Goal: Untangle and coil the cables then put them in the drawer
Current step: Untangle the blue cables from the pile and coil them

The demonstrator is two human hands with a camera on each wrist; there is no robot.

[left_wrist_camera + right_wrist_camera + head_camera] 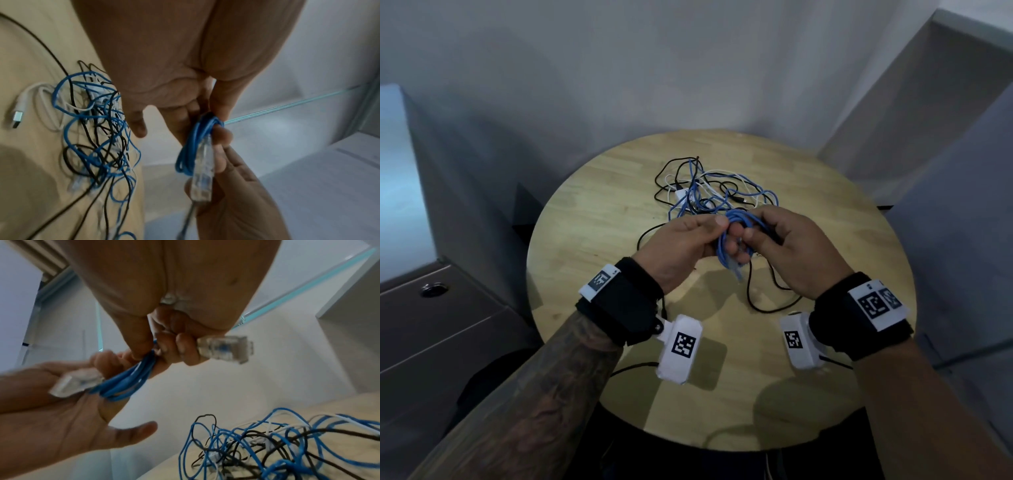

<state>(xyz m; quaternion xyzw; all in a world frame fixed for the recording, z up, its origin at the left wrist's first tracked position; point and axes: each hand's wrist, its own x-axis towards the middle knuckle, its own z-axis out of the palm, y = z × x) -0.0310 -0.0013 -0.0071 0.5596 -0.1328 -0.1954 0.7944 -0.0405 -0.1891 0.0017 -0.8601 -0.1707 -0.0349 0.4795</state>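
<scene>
Blue cable (736,236) is bunched up between both hands, left hand (681,246) and right hand (787,250) fingers clamped on it, tangle (709,188) on the worktop (592,219) just past the fingertips; loosen either pinch and the loops could spring open

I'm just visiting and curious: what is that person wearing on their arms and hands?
Both hands are bare. Each wrist carries a black strap with white tags bearing black square-pattern codes, plus a white box with the same kind of code. The left forearm is tattooed; no sleeves show.
</scene>
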